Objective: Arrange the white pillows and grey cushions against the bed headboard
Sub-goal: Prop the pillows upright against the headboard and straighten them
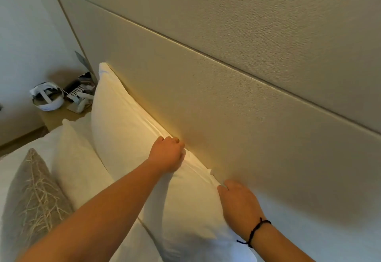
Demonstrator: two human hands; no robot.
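A large white pillow (123, 129) stands on edge against the beige padded headboard (237, 100). My left hand (168, 154) grips its top edge, fingers curled over the seam next to the headboard. My right hand (239, 204) holds the pillow's near corner, fingers wrapped over the edge; a black cord is on that wrist. A second white pillow (78, 164) leans in front of the first, lower left. A grey cushion (33, 199) with a pale branch pattern stands at the far left, in front of that pillow.
A wooden bedside table (59, 115) sits beyond the pillows at the left, holding a white headset (48, 98), a remote and small items. The white wall runs behind it. White bedding (12, 169) lies under the cushion.
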